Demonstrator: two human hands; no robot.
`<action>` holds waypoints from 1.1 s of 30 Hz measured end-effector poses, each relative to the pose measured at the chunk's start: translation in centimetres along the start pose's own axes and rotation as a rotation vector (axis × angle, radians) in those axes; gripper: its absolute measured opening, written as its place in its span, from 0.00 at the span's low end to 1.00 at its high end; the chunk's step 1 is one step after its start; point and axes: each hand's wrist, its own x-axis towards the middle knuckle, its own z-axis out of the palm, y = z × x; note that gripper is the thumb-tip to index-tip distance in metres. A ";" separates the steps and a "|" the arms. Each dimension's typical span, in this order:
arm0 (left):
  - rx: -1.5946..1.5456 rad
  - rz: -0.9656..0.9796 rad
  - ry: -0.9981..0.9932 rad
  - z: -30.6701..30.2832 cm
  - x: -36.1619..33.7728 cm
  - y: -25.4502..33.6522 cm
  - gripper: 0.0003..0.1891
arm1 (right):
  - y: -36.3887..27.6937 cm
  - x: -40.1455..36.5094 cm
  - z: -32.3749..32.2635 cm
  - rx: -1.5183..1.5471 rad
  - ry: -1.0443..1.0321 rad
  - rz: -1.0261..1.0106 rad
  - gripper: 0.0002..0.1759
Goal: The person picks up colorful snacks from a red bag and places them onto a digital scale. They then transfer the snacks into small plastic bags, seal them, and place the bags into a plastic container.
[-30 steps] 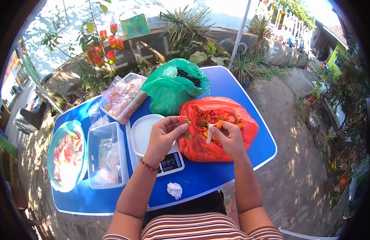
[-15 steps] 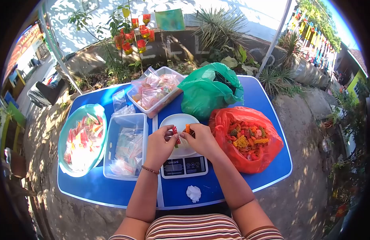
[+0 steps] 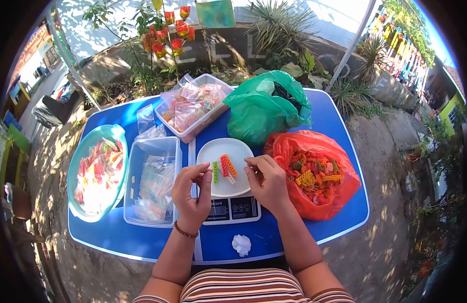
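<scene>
Several spiral-shaped snack pieces lie on the white plate (image 3: pixel 205 153): a green spiral piece (image 3: pixel 215 172), a red one (image 3: pixel 224 165), an orange one (image 3: pixel 232 165) and a whitish one (image 3: pixel 232 180). The plate rests on a digital kitchen scale (image 3: pixel 246 210), partly covered by my wrists. My left hand (image 3: pixel 193 188) is over the plate's left edge, thumb and forefinger apart beside the green piece. At the plate's right edge is my right hand (image 3: pixel 268 183), fingers loosely bent and nothing visible in them. Next to it stands a red plastic bag (image 3: pixel 344 182) full of colourful spiral pieces (image 3: pixel 314 174).
A green plastic bag (image 3: pixel 258 111) stands behind the plate. To the left are a clear tub (image 3: pixel 178 169) of small plastic bags, a turquoise basin (image 3: pixel 77 202) of filled packets and another tub (image 3: pixel 198 132) of packets. Crumpled white paper (image 3: pixel 241 245) lies near the front edge.
My hands have let go of the coloured spiral pieces, which now lie on the plate. Both hands have moved apart, left and right.
</scene>
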 end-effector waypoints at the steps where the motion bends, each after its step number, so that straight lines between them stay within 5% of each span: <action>1: 0.013 0.107 0.039 -0.2 -0.6 0.2 0.08 | 0.0 -0.3 -0.1 -0.001 0.020 -0.016 0.09; 7: -0.038 0.160 0.095 -1.0 -2.3 0.1 0.11 | 0.5 -0.8 0.4 -0.099 0.138 -0.264 0.08; 15: -0.153 -0.045 0.149 -1.6 -2.3 0.1 0.24 | 0.1 -0.8 0.5 -0.134 0.102 -0.291 0.07; 33: -0.245 -0.135 0.198 -1.9 -2.1 0.1 0.24 | 0.2 -0.8 0.1 -0.149 0.111 -0.275 0.07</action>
